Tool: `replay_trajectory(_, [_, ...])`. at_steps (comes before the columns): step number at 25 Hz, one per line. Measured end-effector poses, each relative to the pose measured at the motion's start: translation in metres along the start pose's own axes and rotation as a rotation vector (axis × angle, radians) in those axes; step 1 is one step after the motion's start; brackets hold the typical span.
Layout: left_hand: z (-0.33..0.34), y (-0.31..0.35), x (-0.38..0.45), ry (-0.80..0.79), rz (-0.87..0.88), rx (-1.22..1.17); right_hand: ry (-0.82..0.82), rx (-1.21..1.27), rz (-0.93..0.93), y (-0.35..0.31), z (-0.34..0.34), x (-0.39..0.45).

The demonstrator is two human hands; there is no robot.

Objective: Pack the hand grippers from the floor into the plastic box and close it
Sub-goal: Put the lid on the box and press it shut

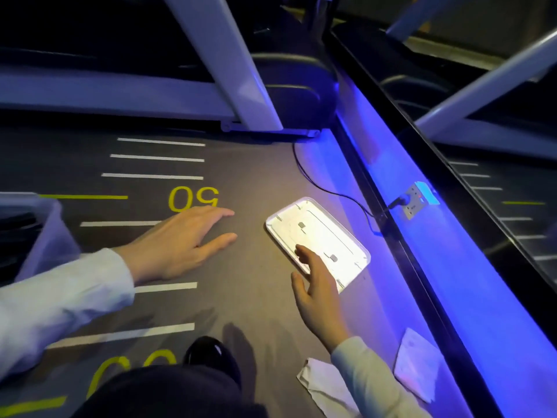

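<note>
A white rectangular plastic lid point(319, 233) lies flat on the grey floor, right of centre. My right hand point(316, 285) reaches over its near edge with fingers spread and straight, the fingertips over the lid; contact is unclear. My left hand point(180, 242) hovers over the floor by the yellow "50" marking, fingers straight and holding nothing. The translucent plastic box point(45, 236) stands at the far left edge, partly cut off, with dark contents I cannot make out. No hand grippers are plainly visible on the floor.
A black cable point(331, 191) runs across the floor to a wall socket point(416, 200) on the blue-lit ledge at right. Two crumpled papers point(416, 366) lie near my right sleeve. Treadmill frames point(229, 70) stand ahead. My black shoe point(208, 351) is below.
</note>
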State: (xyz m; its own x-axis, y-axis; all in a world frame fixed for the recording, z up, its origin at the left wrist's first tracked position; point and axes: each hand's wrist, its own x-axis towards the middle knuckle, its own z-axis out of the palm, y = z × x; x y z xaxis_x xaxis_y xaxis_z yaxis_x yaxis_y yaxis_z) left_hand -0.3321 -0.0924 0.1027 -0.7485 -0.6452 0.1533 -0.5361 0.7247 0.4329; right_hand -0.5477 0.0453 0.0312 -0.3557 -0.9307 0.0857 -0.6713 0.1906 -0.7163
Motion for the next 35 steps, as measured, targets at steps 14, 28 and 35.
replay_trajectory(14, [0.150, -0.001, 0.074, -0.305, -0.148, -0.311, 0.241, 0.200, 1.004, 0.170, 0.027, 0.075])
replay_trajectory(28, [0.170, -0.001, 0.081, -0.273, -0.258, -0.405, 0.220, -0.053, 1.356, 0.229, 0.033, 0.118])
replay_trajectory(35, [0.165, -0.003, 0.077, -0.299, -0.240, -0.356, 0.451, 0.190, 1.151, 0.213, 0.043, 0.102])
